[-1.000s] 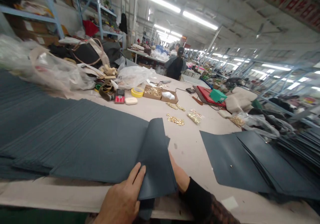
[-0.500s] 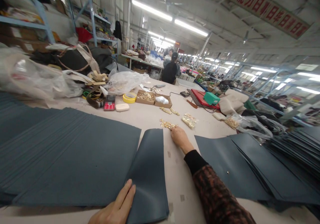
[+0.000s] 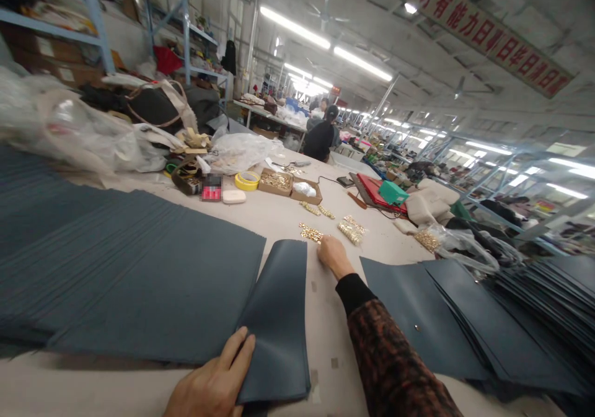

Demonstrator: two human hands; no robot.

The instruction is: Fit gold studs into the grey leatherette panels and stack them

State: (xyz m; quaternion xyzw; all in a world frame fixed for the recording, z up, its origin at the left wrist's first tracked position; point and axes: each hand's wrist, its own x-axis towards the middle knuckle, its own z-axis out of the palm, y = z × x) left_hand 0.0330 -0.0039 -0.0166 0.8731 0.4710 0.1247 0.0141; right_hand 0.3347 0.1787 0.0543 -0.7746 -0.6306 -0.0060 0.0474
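Note:
My left hand (image 3: pixel 211 373) is at the lower left edge of a folded dark blue-grey leather-like sheet (image 3: pixel 279 318). Its fingers lie on top of that edge, with the thumb low beside it, so the sheet is gripped there. Further up the table, my right hand (image 3: pixel 333 256) reaches to the near right side of a loose pile of small gold-coloured metal pieces (image 3: pixel 310 232). Its fingers are drawn together, and whatever is between them is hidden. A clear bag of gold-coloured pieces (image 3: pixel 352 231) lies just beyond this hand.
Overlapping dark sheets (image 3: pixel 153 268) spread across the left; more sheets (image 3: pixel 418 305) lie at right, a small metal piece on one. Behind stand yellow tape (image 3: pixel 246 181), a small box of gold pieces (image 3: pixel 275 183), plastic bags (image 3: pixel 244 150) and a green box (image 3: pixel 393 192). A person (image 3: pixel 320 138) sits farther back.
The camera view has shifted slightly. My right hand stays at the gold pieces, now more curled and covering the pile's right end. My left hand keeps its place on the folded sheet.

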